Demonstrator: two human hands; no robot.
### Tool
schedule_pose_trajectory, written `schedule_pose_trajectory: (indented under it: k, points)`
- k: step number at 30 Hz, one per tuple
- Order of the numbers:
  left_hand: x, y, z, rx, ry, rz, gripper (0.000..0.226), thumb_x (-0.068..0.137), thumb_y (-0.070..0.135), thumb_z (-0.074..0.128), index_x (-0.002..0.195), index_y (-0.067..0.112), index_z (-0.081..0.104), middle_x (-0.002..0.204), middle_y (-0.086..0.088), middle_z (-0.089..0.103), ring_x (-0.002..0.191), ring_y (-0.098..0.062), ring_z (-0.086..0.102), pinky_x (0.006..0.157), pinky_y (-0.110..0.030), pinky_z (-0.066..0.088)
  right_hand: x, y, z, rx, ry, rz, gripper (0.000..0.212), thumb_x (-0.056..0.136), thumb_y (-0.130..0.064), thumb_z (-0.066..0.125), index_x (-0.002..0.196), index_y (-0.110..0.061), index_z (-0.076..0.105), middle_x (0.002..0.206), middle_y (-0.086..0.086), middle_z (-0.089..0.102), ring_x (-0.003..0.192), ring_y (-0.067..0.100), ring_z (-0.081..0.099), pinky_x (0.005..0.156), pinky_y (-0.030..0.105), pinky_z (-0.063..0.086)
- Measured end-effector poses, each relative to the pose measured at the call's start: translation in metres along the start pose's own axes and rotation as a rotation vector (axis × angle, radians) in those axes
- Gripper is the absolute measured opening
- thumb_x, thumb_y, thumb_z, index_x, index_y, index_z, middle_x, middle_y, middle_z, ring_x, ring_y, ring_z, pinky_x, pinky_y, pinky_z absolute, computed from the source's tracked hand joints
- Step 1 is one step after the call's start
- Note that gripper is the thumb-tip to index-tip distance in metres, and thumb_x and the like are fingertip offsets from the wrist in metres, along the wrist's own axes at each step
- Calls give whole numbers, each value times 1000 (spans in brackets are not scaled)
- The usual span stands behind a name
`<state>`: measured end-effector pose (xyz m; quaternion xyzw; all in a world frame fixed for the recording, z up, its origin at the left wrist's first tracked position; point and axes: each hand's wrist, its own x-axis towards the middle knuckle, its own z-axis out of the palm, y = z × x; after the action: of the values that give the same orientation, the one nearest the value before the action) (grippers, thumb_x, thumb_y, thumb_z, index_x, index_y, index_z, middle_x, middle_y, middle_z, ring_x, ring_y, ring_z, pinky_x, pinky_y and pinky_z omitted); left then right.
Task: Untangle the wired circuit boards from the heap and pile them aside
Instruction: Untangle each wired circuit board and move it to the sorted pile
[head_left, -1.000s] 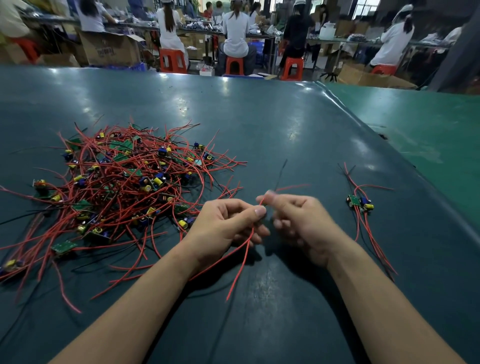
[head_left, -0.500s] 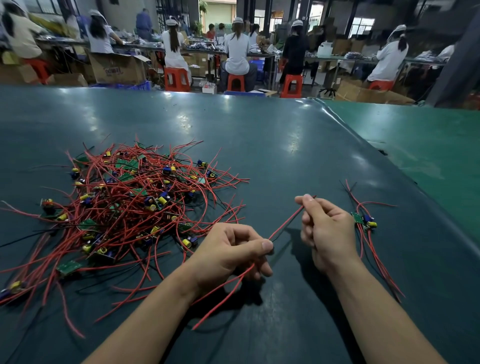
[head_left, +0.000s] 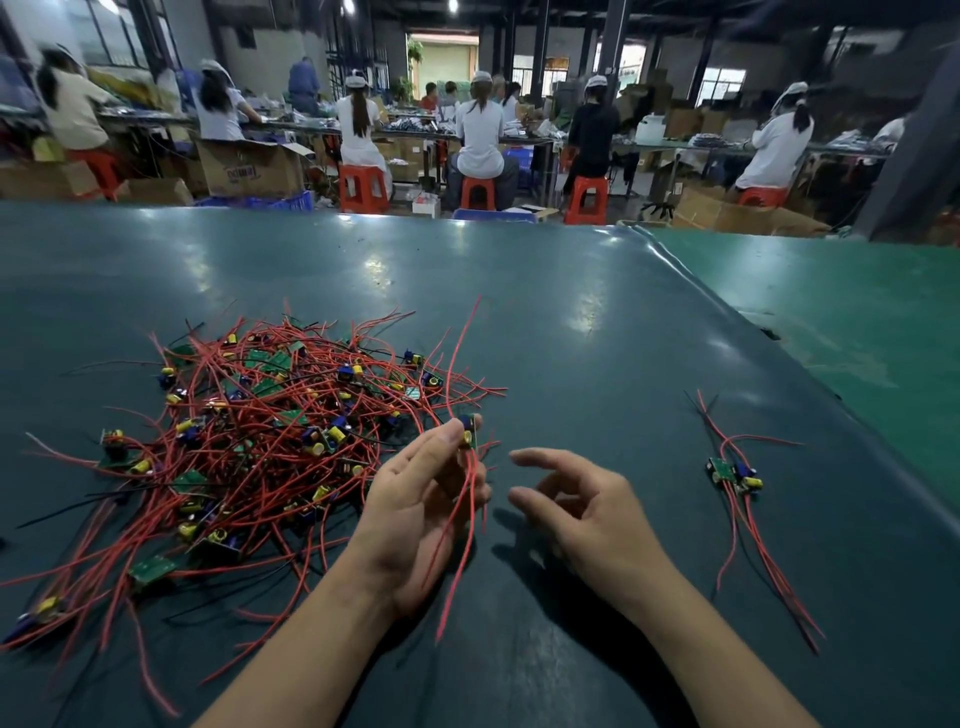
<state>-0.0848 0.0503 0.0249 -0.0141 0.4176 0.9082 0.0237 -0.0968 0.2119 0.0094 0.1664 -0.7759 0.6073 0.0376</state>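
1. Tabletop (head_left: 597, 322), dark green mat, carrying everything; second, lighter green table surface butted up on the right.
2. Heap (head_left: 270, 431) of wired circuit boards left of centre: green boards, yellow and blue capacitors, red leads knotted together, a few black leads mixed in. Touching the left hand's far side.
3. Left hand (head_left: 415, 514) palm up at heap's right edge, thumb and fingers pinching one wired board (head_left: 469, 432) at the fingertips. Board raised off the mat, clear of the heap or not: cannot tell.
4. Held board's red leads (head_left: 462, 530) draped down across the palm toward the wrist, one more lead arcing up and away over the table. Long axis roughly near-to-far, in line with the forearm.
5. Right hand (head_left: 582, 512) just right of the left, fingers loosely curled and spread, holding nothing. Small gap between index fingertip (head_left: 514, 454) and the held board.
6. Sorted pile (head_left: 735, 475) well to the right: small board cluster, leads trailing toward the near edge, same near-to-far axis as the held leads.
7. Key relation: pile lies right of both hands, right hand between held board and pile, so nearer. Likely call: hand over left to right, then sideways carry rightward. Risk: dangling leads snagging heap strands on the way out.
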Motion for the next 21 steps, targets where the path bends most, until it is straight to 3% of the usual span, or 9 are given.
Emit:
schedule_pose_trajectory:
  k: [3,5,6,8,10,13,15,18,21]
  points:
    - [0,0,0,41,5,14,16,70,26,70,81,15,68,70,-5,56,62,-16,56,63,-28,45,-4,-1,5,135,-26,-37,41,68,-41,78,109,-42,70,69,-5,59,50,10,46,49,19,37]
    - [1,-2,2,50,-12,36,5,71,21,69,73,18,73,68,-5,58,58,-13,57,54,-24,48,-5,1,9,121,-27,-90,47,68,-48,79,114,-46,69,74,-9,60,59,16,50,55,26,42]
    - [1,-3,3,57,-13,49,6,73,18,69,72,17,74,67,-5,59,56,-12,58,50,-23,49,-4,1,10,90,-20,-133,48,70,-46,79,116,-45,69,76,-11,61,62,15,52,60,28,45]
    - [2,-6,3,135,3,90,6,68,18,72,73,16,75,69,-8,62,57,-15,58,49,-23,51,-4,2,10,-50,39,-293,44,77,-34,76,120,-35,67,77,-12,62,63,3,53,61,19,45]
    - [3,-10,2,242,19,142,19,59,24,79,74,13,74,71,-10,62,58,-17,56,51,-22,48,-4,1,9,-190,137,-463,37,83,-29,74,119,-23,67,77,-6,60,59,3,49,58,13,42]
    - [3,-16,2,311,58,201,42,53,29,83,80,4,62,77,-18,58,66,-24,54,58,-30,43,-3,2,10,-287,228,-575,29,85,-19,74,112,-11,72,82,3,63,66,11,59,60,25,52]
    - [4,-18,3,312,58,192,46,54,28,82,81,2,56,79,-20,55,70,-29,46,58,-32,38,-2,3,11,-315,230,-604,34,82,-18,75,113,-4,72,88,5,66,73,10,64,65,24,54]
    - [5,-17,1,311,52,139,51,54,33,82,85,3,54,74,-18,57,58,-20,46,52,-27,37,-3,2,11,-285,263,-578,38,81,-19,74,115,-2,70,91,5,68,74,0,60,64,16,49]
    - [5,-18,-1,345,46,128,52,55,41,82,83,5,56,70,-19,58,55,-19,47,53,-28,35,-3,1,10,-200,240,-612,29,84,-10,72,112,-1,72,89,6,68,74,10,66,64,24,54]
